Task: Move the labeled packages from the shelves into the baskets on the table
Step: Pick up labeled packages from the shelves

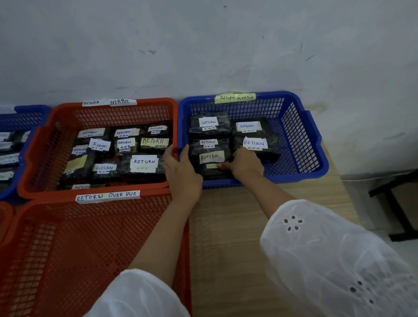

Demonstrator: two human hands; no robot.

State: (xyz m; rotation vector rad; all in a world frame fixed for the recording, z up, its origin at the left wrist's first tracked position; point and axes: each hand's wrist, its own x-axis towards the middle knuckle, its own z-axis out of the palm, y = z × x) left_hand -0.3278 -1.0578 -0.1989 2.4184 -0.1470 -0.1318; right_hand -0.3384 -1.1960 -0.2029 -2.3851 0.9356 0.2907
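Fingers [185,153] of the left hand [182,175] lie straight against the left side of a labeled package [211,158]; the right hand [247,166] curls round its right edge. Package sits front-left in the blue basket [311,151] on the desk [232,231], among other packages [209,123].

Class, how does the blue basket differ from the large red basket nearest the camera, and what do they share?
The blue basket holds black packages; the near red basket shows none. Blue's label is yellow-green, red's white. Both read RETURN OVERDUE.
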